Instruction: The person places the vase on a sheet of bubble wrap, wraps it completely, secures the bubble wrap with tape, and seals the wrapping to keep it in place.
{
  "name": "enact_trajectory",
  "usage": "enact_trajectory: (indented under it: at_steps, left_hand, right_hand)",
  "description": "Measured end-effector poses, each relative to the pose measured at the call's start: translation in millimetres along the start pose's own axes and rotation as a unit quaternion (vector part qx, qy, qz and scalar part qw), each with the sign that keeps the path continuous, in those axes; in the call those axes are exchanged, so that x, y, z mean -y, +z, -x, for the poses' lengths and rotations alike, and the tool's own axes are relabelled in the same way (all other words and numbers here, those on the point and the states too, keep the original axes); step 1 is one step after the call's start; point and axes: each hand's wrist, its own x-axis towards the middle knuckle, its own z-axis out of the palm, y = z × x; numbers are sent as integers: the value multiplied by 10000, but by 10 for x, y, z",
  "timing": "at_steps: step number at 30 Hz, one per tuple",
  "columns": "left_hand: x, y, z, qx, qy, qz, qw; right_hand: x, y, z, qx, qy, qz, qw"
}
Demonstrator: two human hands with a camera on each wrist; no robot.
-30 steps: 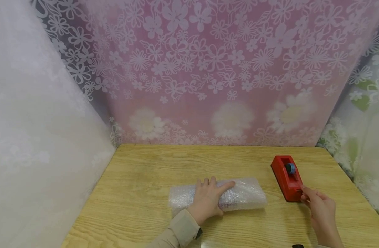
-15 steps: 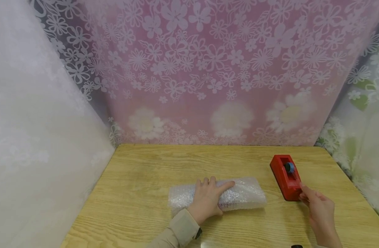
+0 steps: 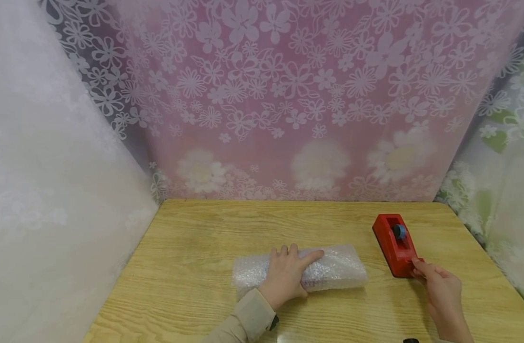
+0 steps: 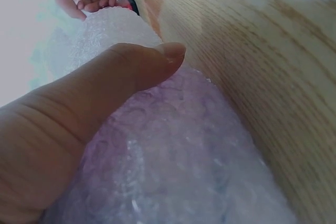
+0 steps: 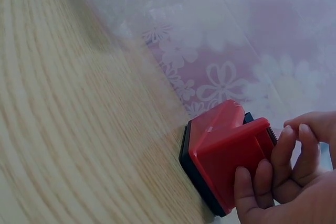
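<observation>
A roll wrapped in clear bubble wrap lies across the table, with purple showing through it. My left hand grips its middle, fingers over the far side. In the left wrist view the thumb lies along the wrap. To the right stands a red tape dispenser with a small blue-rimmed tape roll in it. My right hand is at its front end. In the right wrist view thumb and forefinger pinch the tape's end beside the toothed cutter, and other fingertips touch the dispenser's red front.
The wooden table ends at a pink flowered curtain at the back. White cloth hangs on the left, and a green-and-white flowered one on the right. A small black object shows at the bottom edge.
My right fingertips have shifted slightly left, further over the dispenser's front end. The left hand and the bubble-wrapped roll have stayed in place.
</observation>
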Motion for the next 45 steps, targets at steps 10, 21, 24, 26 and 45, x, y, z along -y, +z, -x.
enact_trajectory:
  at_steps: [10,21,24,26,45]
  left_hand:
    - [8,-2,6,13,-13,46,10000]
    - [17,-8,4,66,-38,108,9999]
    - [18,-8,2,90,-47,126,9999]
    - [18,-7,2,111,-55,166,9998]
    - [20,-39,5,143,-79,193,9997]
  right_hand:
    - [9,1,25,125,35,-381,9992]
    - [-101,-10,-29,-276,-21,60,9996]
    - [-146,3,-40,-365,-231,-76,9990]
    - [-174,23,-42,-477,-405,-228,9978]
    - [-205,105,-18,-575,-968,-1211,9862]
